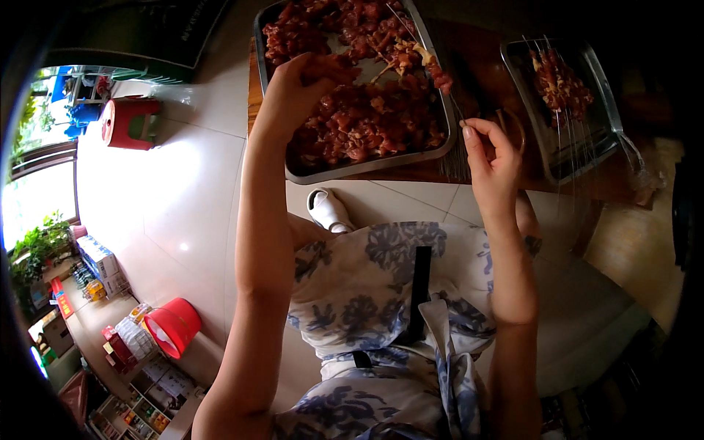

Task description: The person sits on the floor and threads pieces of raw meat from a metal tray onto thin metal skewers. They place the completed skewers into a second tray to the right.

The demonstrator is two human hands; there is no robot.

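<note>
A metal tray (293, 178) of raw, reddish meat pieces (359, 125) lies before me, with a bare strip between two heaps. My left hand (312, 79) reaches over its left side, fingers stretched down to the meat and thumb apart; the fingertips partly merge with the meat in colour. Beyond the tray's right rim, my right hand (493, 158) pinches the lower end of a thin metal skewer (456, 104) between thumb and forefinger. The skewer tilts up and leftward over the rim, and a few meat pieces (440, 78) are threaded on it.
At right stands a smaller metal tray (550, 165) with loaded skewers (561, 84). Bare skewers (455, 158) lie between the trays on the wooden table (480, 55). A red stool (130, 123) and red bucket (173, 327) stand left on the tiled floor.
</note>
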